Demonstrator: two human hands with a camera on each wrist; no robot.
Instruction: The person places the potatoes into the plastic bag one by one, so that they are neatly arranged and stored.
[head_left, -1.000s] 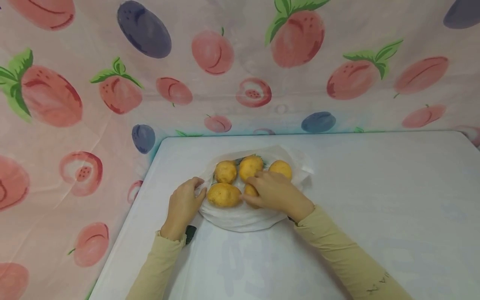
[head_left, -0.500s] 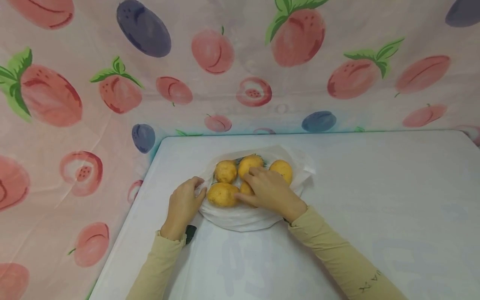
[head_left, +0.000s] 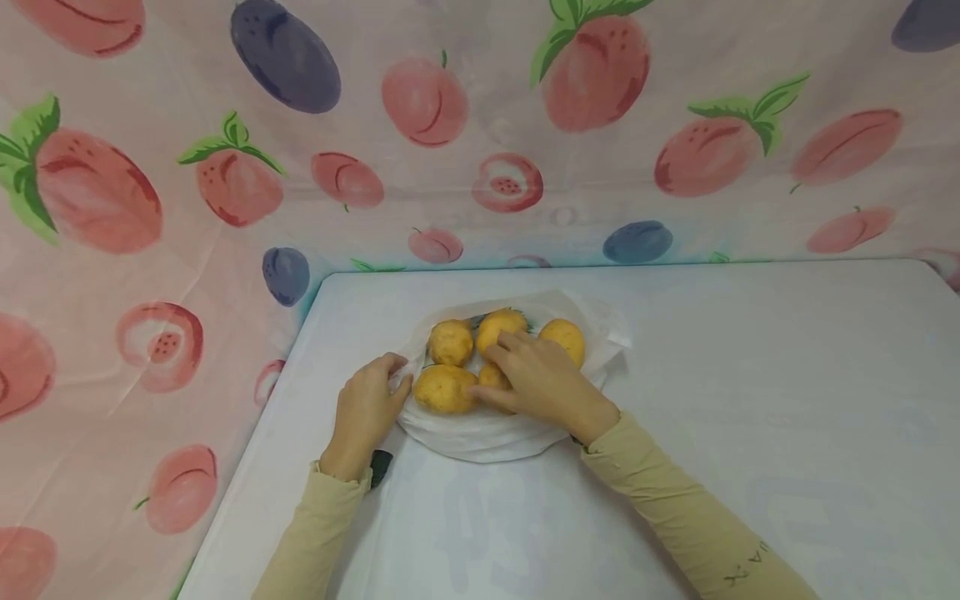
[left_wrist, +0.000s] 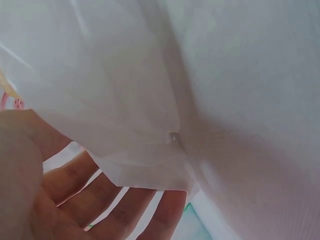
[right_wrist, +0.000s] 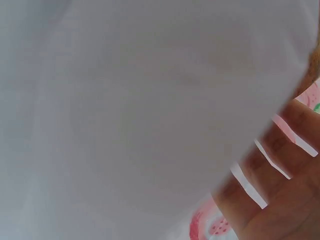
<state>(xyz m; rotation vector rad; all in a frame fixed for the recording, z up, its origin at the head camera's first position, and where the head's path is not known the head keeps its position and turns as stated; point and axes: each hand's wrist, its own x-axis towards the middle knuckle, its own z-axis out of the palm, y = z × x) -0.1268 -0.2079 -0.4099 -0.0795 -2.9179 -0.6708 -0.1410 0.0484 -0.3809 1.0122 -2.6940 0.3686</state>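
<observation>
Several yellow potatoes, one of them the oblong potato (head_left: 446, 389) at the front left, lie in the opening of a white plastic bag (head_left: 480, 446) on the table. My left hand (head_left: 367, 412) holds the bag's left rim between thumb and fingers; in the left wrist view its fingers (left_wrist: 120, 212) reach behind the thin plastic. At the bag's front middle, my right hand (head_left: 543, 379) grips another potato (head_left: 492, 377), mostly hidden under the palm and fingers. The right wrist view is largely covered by white plastic (right_wrist: 125, 115), with the fingers at its right edge.
Beyond the right hand lies a round potato (head_left: 563, 342), and two more potatoes sit at the back left of the bag. The white table (head_left: 750, 375) meets a fruit-print cloth (head_left: 570, 167) at its back and left. A dark band (head_left: 380, 468) shows beside the left wrist.
My right hand has shifted slightly left with the potato under it, closer to the oblong potato. The left hand stays in place at the bag's rim.
</observation>
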